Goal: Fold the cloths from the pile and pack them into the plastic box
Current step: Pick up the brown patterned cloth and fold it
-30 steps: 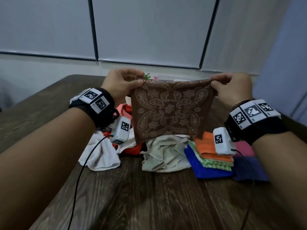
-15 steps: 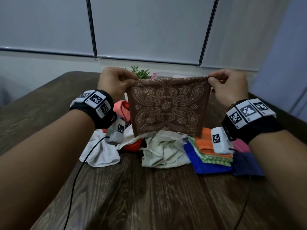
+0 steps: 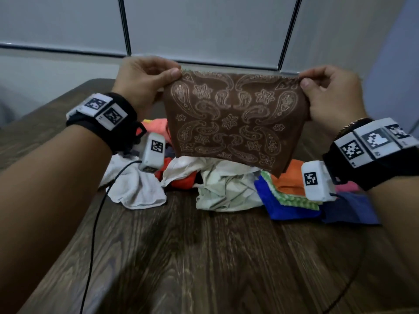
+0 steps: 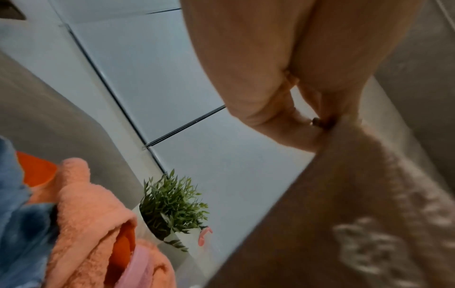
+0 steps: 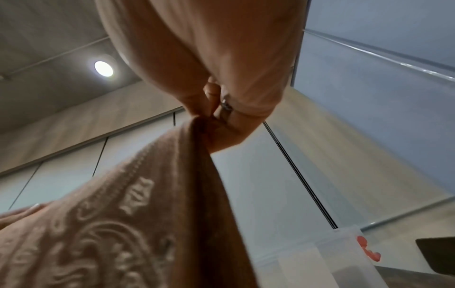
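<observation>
Brown paisley cloth hangs stretched above pile; your left hand and right hand pinch top corners. Folding step underway, likely; next, bring corners together evenly.

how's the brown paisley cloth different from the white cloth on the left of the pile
The brown paisley cloth is held up in the air and spread flat, its top corners pinched by the left hand and the right hand; the white cloth lies crumpled on the table, untouched. The brown one is patterned, the white one plain. Neither is folded yet.
</observation>
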